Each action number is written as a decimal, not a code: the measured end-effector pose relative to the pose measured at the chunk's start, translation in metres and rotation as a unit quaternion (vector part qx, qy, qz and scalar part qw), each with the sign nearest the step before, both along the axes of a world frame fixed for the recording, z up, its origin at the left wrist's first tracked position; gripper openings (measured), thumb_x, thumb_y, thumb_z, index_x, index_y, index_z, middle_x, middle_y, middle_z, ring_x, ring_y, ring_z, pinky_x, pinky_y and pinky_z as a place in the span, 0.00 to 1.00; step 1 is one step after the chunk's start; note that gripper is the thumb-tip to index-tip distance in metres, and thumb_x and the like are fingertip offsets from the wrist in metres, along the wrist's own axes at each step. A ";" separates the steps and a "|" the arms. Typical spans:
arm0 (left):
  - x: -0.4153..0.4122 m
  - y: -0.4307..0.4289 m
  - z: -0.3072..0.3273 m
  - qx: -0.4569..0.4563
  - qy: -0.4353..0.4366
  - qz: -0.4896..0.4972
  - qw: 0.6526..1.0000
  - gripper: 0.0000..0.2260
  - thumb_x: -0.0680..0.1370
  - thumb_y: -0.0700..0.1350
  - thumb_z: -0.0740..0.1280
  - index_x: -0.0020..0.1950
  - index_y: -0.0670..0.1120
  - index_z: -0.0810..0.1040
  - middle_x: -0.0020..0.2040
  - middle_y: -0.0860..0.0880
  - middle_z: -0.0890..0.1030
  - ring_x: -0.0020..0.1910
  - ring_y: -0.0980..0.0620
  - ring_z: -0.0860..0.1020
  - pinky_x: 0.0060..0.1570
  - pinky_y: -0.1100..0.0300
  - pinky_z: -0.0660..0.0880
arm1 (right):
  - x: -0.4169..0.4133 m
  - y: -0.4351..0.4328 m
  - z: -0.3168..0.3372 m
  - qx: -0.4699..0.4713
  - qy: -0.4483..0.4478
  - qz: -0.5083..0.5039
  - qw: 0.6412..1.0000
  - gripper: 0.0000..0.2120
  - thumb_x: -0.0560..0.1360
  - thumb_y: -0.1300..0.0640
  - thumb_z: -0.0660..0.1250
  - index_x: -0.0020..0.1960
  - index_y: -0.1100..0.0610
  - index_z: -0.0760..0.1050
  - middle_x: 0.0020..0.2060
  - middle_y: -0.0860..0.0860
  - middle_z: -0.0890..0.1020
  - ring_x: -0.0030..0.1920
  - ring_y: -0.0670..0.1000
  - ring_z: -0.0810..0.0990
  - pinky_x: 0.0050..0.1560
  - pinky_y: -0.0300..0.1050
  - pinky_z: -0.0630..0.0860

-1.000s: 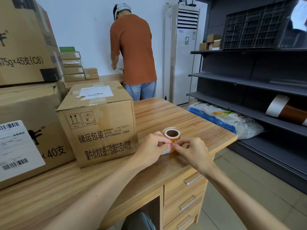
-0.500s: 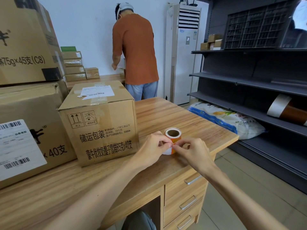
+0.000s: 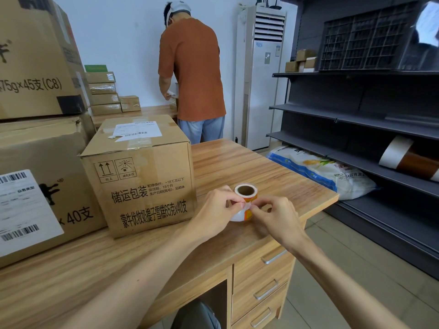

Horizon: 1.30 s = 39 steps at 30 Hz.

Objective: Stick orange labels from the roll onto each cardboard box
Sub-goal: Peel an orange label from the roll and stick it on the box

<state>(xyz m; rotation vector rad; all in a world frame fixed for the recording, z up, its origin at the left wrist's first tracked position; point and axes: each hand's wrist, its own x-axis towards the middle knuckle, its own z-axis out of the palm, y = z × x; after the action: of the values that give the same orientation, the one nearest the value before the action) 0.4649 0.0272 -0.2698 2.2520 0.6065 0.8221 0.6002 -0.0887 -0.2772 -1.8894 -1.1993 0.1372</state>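
Note:
A small roll of orange labels (image 3: 247,195) stands upright on the wooden desk (image 3: 273,176), near its right front corner. My left hand (image 3: 217,210) pinches the white backing strip at the roll's left side. My right hand (image 3: 276,218) pinches the loose end of the strip just in front of the roll. A mid-sized cardboard box (image 3: 142,176) with printed Chinese text sits just left of the roll. Two larger cardboard boxes, one (image 3: 35,186) under the other (image 3: 35,58), are stacked at the far left.
A person in an orange shirt (image 3: 192,72) stands at a far desk with several small stacked boxes (image 3: 103,93). Dark shelving (image 3: 356,115) fills the right side, with a white sack (image 3: 320,172) at its base. A tall air conditioner (image 3: 261,77) stands behind. Drawers (image 3: 263,281) sit below the desk.
Both hands stay at the label roll. The fingers have worked slightly at the strip, and a little more white backing shows between them. The camera has shifted a bit.

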 end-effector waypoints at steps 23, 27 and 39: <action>-0.005 0.008 0.010 0.011 0.024 0.084 0.996 0.09 0.80 0.40 0.68 0.46 0.48 0.87 0.44 0.54 0.77 0.39 0.60 0.73 0.46 0.58 0.72 | 0.020 -0.040 0.008 0.011 0.081 -0.055 0.995 0.11 0.73 0.59 0.67 0.33 0.50 0.80 0.34 0.43 0.83 0.42 0.46 0.80 0.48 0.49 0.76; -0.005 0.009 0.012 0.014 0.014 0.093 0.995 0.07 0.79 0.40 0.69 0.48 0.48 0.88 0.44 0.53 0.77 0.37 0.60 0.73 0.47 0.56 0.73 | 0.020 -0.041 0.010 0.025 0.079 -0.069 0.994 0.11 0.72 0.58 0.67 0.32 0.50 0.79 0.33 0.43 0.82 0.40 0.46 0.79 0.45 0.49 0.75; -0.025 -0.020 0.047 -0.062 -0.079 0.098 0.990 0.11 0.76 0.52 0.75 0.36 0.50 0.86 0.37 0.53 0.78 0.34 0.62 0.73 0.39 0.68 0.66 | -0.023 -0.025 0.023 0.112 -0.254 -0.063 0.959 0.18 0.77 0.41 0.55 0.40 0.50 0.77 0.38 0.44 0.75 0.33 0.49 0.76 0.30 0.49 0.74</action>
<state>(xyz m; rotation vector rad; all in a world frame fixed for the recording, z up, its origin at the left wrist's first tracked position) 0.4404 0.0068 -0.2232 2.0151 0.7903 1.0187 0.5773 -0.1139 -0.2537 -1.8443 -1.3535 -0.5645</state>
